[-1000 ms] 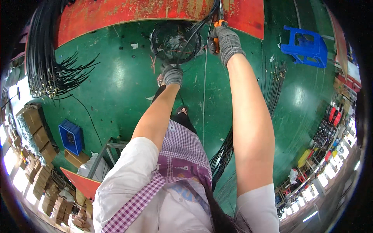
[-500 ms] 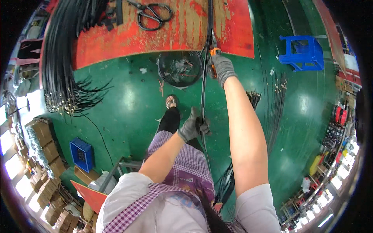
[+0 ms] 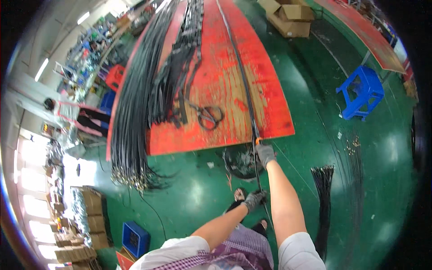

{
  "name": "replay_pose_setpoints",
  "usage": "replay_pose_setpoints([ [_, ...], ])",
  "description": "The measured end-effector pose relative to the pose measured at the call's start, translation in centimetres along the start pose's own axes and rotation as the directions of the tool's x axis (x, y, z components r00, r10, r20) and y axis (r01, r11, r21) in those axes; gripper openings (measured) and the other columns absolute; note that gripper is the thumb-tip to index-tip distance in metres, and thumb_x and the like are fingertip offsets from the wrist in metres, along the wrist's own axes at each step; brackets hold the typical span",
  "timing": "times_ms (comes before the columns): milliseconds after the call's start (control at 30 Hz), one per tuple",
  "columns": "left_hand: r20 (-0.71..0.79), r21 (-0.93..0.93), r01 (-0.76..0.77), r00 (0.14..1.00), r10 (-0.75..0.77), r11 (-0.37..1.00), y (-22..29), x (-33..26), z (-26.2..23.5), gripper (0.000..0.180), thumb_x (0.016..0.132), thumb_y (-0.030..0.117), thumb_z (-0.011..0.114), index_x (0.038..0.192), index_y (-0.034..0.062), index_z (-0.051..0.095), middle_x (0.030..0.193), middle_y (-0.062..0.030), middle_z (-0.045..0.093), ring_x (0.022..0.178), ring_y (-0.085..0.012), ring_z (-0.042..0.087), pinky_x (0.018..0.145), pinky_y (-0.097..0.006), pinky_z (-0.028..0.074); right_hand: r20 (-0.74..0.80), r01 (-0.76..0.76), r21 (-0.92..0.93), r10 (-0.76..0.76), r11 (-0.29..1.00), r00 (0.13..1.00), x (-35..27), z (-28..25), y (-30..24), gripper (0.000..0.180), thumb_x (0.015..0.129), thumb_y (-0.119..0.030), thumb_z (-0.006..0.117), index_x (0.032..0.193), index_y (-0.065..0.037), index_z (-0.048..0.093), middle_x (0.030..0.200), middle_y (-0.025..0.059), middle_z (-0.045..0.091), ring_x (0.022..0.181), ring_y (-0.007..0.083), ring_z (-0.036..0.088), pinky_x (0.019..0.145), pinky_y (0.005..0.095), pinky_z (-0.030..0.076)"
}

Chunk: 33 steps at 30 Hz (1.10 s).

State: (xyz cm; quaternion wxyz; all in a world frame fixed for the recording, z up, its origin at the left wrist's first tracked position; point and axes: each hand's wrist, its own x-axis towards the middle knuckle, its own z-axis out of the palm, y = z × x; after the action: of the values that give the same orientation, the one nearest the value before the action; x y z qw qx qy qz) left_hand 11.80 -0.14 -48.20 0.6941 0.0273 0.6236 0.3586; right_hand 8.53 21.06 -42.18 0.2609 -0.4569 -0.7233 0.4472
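Note:
A long bundle of black cables (image 3: pixel 245 85) runs down the red worktop (image 3: pixel 218 63) and over its near edge towards me. My left hand (image 3: pixel 254 201), in a grey glove, is closed around the hanging part of these cables. My right hand (image 3: pixel 266 154), gloved too, grips an orange-handled cutting tool (image 3: pixel 258 141) beside the cables at the table edge. The tool's jaws are too small to make out. Black-handled scissors (image 3: pixel 210 118) lie on the worktop to the left of the cables.
A thick hank of black cables (image 3: pixel 130 130) hangs over the table's left side, beside black strips (image 3: pixel 168 90). Under the edge stands a dark bin (image 3: pixel 231 167). To the right are a blue stool (image 3: pixel 362 92) and another cable bundle (image 3: pixel 321 198). Someone (image 3: pixel 72 112) stands far left.
The view has tilted up and shifted left, so more of the table and a person appear. Both hands keep their grips; the left sits lower on the cables, the right still at the edge.

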Motion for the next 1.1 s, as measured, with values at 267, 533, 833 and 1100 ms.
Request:
replay_pose_setpoints([
  [267, 0.111, -0.011, 0.115, 0.987, -0.113, 0.993, -10.8, 5.1, -2.6, 0.031, 0.084, 0.013, 0.03, 0.113, 0.0074, 0.039, 0.107, -0.0061, 0.047, 0.095, -0.0143, 0.045, 0.078, -0.025, 0.039, 0.148, -0.363, 0.07, 0.351, 0.929, 0.925, -0.6, -0.6, -4.8, 0.027, 0.071, -0.029, 0.042, 0.071, -0.006, 0.056, 0.075, 0.0168, 0.057, 0.073, 0.0319, 0.054, 0.066, 0.0396, 0.04],
  [533, -0.097, 0.464, 0.166, 0.986, -0.136, 0.87, -2.6, -5.0, -1.1, 0.032, 0.081, 0.033, 0.045, 0.099, 0.0068, 0.05, 0.078, -0.0039, 0.055, 0.066, -0.0128, 0.05, 0.057, -0.026, 0.04, 0.189, -0.506, 0.216, 0.473, 0.835, 0.861, -0.6, -0.7, -3.3, 0.03, 0.072, -0.033, 0.046, 0.075, -0.005, 0.057, 0.068, 0.014, 0.056, 0.064, 0.0254, 0.054, 0.059, 0.0362, 0.041],
  [833, -0.066, 0.83, -0.086, 0.966, 0.25, 0.551, -2.5, -1.8, -2.1, 0.033, 0.083, 0.029, 0.035, 0.101, 0.0049, 0.049, 0.101, -0.0103, 0.05, 0.08, -0.0152, 0.05, 0.064, -0.031, 0.041, 0.109, -0.417, 0.16, 0.404, 0.895, 0.908, 0.2, -0.5, -1.6, 0.014, 0.067, -0.02, 0.049, 0.075, -0.01, 0.054, 0.053, 0.0068, 0.051, 0.039, 0.0174, 0.048, 0.037, 0.0308, 0.038],
  [1100, 0.561, 0.825, -0.546, 0.824, 0.085, -0.144, -3.2, -2.0, -1.1, 0.061, 0.074, 0.028, 0.046, 0.126, 0.0041, 0.025, 0.131, -0.0123, 0.023, 0.121, -0.0229, 0.023, 0.092, -0.031, 0.03, 0.164, -0.263, -0.017, 0.262, 0.965, 0.951, -0.7, -0.5, -4.8, 0.017, 0.068, -0.023, 0.049, 0.066, -0.007, 0.054, 0.051, 0.005, 0.051, 0.042, 0.0176, 0.049, 0.041, 0.031, 0.038],
])
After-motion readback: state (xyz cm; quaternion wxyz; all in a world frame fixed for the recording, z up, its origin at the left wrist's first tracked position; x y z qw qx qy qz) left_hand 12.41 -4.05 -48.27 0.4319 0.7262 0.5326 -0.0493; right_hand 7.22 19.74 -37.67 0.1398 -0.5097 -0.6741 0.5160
